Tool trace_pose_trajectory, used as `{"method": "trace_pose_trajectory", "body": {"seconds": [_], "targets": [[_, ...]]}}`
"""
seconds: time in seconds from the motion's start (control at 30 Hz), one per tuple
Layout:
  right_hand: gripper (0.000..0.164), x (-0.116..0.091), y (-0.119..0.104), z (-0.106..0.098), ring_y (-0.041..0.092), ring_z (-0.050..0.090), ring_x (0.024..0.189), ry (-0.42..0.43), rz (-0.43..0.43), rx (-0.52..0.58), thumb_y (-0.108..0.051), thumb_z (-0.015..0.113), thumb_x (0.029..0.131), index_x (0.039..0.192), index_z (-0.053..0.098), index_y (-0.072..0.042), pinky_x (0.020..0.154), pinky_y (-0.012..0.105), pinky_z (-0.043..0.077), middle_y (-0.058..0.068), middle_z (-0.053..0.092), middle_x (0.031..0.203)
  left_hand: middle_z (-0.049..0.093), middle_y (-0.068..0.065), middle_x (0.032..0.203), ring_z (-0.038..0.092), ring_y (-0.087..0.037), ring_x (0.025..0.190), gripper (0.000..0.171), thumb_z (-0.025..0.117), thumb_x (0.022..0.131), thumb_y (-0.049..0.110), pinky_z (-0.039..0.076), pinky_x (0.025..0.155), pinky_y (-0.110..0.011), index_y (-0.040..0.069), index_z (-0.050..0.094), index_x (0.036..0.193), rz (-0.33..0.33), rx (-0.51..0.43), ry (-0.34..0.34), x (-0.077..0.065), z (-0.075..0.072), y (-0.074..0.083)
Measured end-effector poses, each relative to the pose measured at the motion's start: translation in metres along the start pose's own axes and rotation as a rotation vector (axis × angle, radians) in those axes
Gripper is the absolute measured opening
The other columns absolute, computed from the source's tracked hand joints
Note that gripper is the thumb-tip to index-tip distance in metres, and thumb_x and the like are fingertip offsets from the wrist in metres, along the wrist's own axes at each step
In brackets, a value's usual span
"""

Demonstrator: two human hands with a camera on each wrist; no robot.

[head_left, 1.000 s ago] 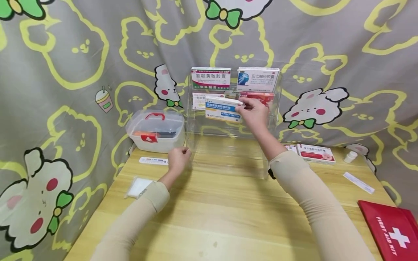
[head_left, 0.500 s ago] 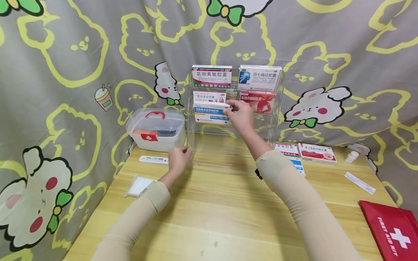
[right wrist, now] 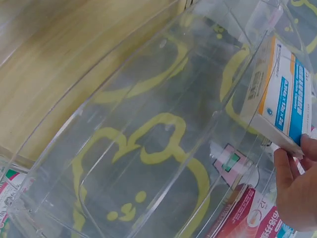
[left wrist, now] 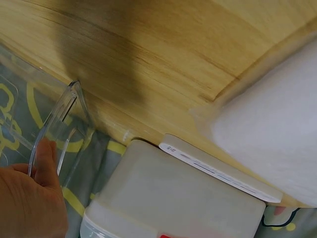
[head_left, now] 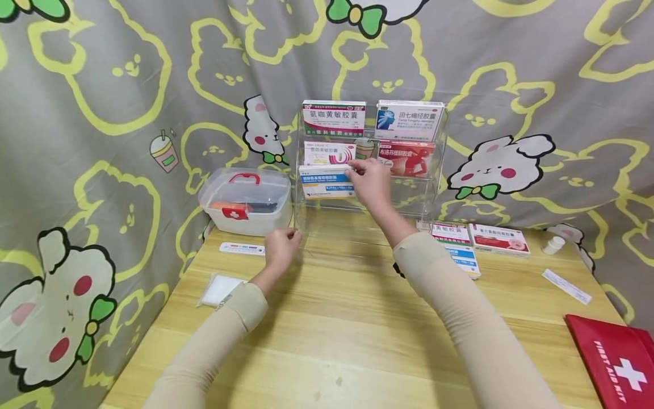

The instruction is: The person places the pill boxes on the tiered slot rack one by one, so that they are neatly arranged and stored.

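A clear acrylic tiered rack (head_left: 431, 193) stands at the back of the table with medicine boxes on its upper tiers. My right hand (head_left: 372, 186) pinches the right end of a blue, white and orange medicine box (head_left: 327, 183). That box is at the rack's left side, just below the pink-and-white box (head_left: 329, 153) and overlapping its lower part. The red medicine box (head_left: 406, 158) sits to the right of my fingers. Low on the rack, my left hand (head_left: 282, 248) grips its clear side edge between thumb and fingers, plain in the left wrist view.
A lidded first aid box (head_left: 245, 218) stands left of the rack, with a white strip (head_left: 240, 249) and white packet (head_left: 218, 289) before it. To the right lie several medicine boxes (head_left: 498, 240), a small white bottle (head_left: 553, 245), and a red first aid pouch (head_left: 613, 358).
My right hand has carried the blue, white and orange box leftward and slightly down to the rack's left side, uncovering the red box. My left hand has stayed on the rack.
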State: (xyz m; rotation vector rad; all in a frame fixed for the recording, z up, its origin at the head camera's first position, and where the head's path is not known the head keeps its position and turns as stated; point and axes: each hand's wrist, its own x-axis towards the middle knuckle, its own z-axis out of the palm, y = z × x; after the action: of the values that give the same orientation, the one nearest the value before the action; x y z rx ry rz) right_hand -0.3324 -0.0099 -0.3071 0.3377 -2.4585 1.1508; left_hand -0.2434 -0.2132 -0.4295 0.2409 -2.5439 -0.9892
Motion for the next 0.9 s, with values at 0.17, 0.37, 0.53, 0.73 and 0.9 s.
{"method": "trace_pose_trajectory", "body": {"seconds": [0.17, 0.37, 0.53, 0.73, 0.9], "targets": [[0.022, 0.002, 0.004, -0.002, 0.021, 0.061, 0.09, -0.034, 0.004, -0.075, -0.024, 0.07, 0.084, 0.102, 0.074, -0.012, 0.08, 0.036, 0.047, 0.006, 0.07, 0.096, 0.073, -0.01, 0.09, 0.068, -0.026, 0.082, 0.019, 0.06, 0.085, 0.014, 0.054, 0.077, -0.038, 0.006, 0.075, 0.092, -0.034, 0.014, -0.046, 0.001, -0.001, 0.002], [0.025, 0.005, 0.005, -0.005, 0.022, 0.061, 0.096, -0.135, -0.018, -0.144, -0.027, 0.067, 0.086, 0.105, 0.072, -0.011, 0.086, 0.037, 0.048, 0.006, 0.069, 0.102, 0.073, -0.009, 0.089, 0.067, -0.024, 0.082, 0.021, 0.058, 0.086, 0.014, 0.054, 0.076, -0.037, 0.007, 0.075, 0.094, -0.055, 0.02, -0.07, 0.002, -0.004, 0.002], [0.023, 0.012, 0.004, -0.012, 0.023, 0.062, 0.099, -0.221, -0.061, -0.238, -0.026, 0.064, 0.088, 0.104, 0.072, -0.012, 0.09, 0.039, 0.046, 0.005, 0.07, 0.105, 0.073, -0.009, 0.087, 0.067, -0.023, 0.08, 0.021, 0.058, 0.086, 0.015, 0.054, 0.075, -0.037, 0.006, 0.076, 0.092, -0.044, 0.013, -0.083, 0.002, -0.005, 0.002], [0.026, 0.01, 0.001, -0.023, 0.02, 0.061, 0.086, -0.276, -0.095, -0.355, -0.031, 0.06, 0.09, 0.109, 0.071, -0.017, 0.072, 0.037, 0.047, 0.003, 0.071, 0.098, 0.073, -0.01, 0.09, 0.067, -0.025, 0.084, 0.021, 0.058, 0.086, 0.015, 0.054, 0.078, -0.038, 0.006, 0.075, 0.094, -0.058, 0.007, -0.097, 0.001, -0.007, 0.003], [0.029, 0.006, -0.001, -0.045, 0.018, 0.058, 0.076, -0.212, -0.134, -0.406, -0.033, 0.053, 0.091, 0.109, 0.071, -0.019, 0.058, 0.033, 0.042, 0.002, 0.07, 0.095, 0.072, -0.011, 0.095, 0.067, -0.026, 0.088, 0.021, 0.058, 0.087, 0.016, 0.053, 0.081, -0.038, 0.007, 0.074, 0.098, -0.063, 0.02, -0.107, 0.003, -0.007, 0.003]]}}
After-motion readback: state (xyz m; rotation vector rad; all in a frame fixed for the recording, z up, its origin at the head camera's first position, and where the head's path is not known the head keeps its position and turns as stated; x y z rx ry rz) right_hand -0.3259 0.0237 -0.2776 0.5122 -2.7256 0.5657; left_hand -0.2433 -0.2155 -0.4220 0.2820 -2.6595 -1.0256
